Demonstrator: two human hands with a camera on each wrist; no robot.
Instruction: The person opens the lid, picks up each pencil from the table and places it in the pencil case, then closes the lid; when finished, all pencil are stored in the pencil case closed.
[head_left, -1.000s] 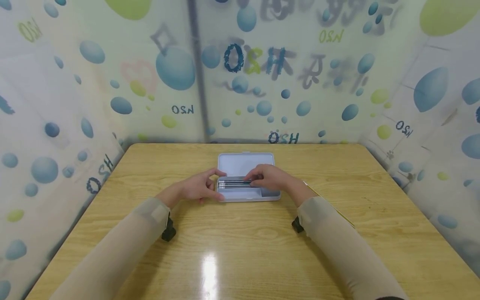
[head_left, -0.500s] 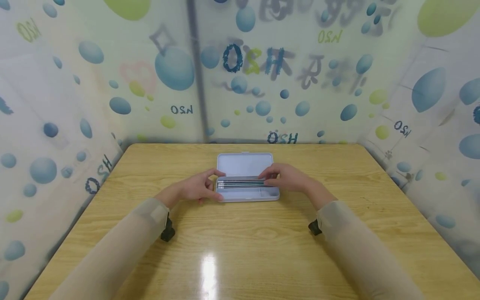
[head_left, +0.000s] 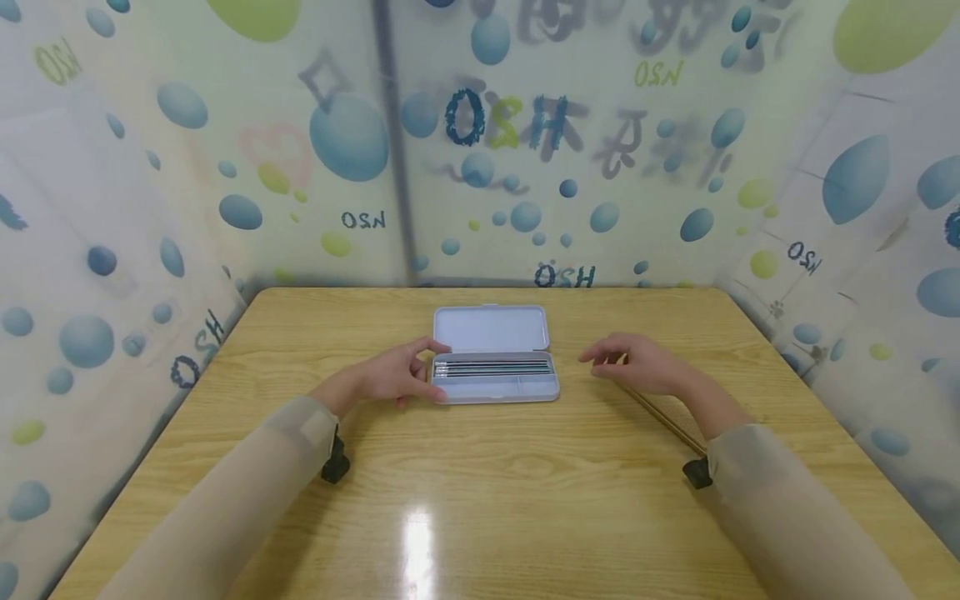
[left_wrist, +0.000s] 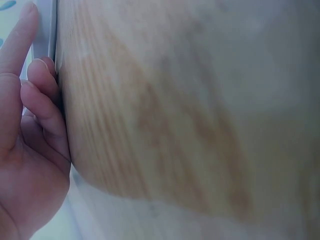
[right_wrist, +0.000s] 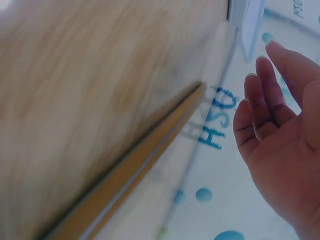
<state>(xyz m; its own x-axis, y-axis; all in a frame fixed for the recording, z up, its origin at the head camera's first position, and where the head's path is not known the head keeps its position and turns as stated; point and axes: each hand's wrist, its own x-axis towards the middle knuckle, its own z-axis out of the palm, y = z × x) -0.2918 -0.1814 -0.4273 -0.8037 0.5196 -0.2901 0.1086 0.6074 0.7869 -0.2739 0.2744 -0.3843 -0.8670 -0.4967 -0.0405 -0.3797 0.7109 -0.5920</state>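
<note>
While the wooden table [head_left: 525,475] filled most of the head view, its near edge was cut off by the frame and a bright glare sat on the varnish. Around it stood a curtain [head_left: 225,167] printed with blue and green bubbles and mirrored lettering, blurred in places.

Both forearms came in from below in beige sleeves [head_left: 247,492], each with a dark wrist mount only partly visible.

At the middle of the table lay an open grey pencil case [head_left: 517,390], lid [head_left: 491,328] laid back flat, with several dark pencils [head_left: 495,367] side by side in its tray; how many could not be counted. In the wrist views only a sliver of the case's edge showed.

The left hand [head_left: 393,379] rested at the case's left end, thumb and fingers loosely curved against its side; the left wrist view showed fingers [left_wrist: 42,105] lying along the case edge, but whether they gripped it could not be told.

The right hand [head_left: 637,367] hovered to the right of the case, apart from it, fingers relaxed and slightly spread, holding nothing. Beneath it lay a thin yellowish wooden pencil [head_left: 660,412] on the table, partly hidden by the wrist; its far tip was hard to make out.
</note>
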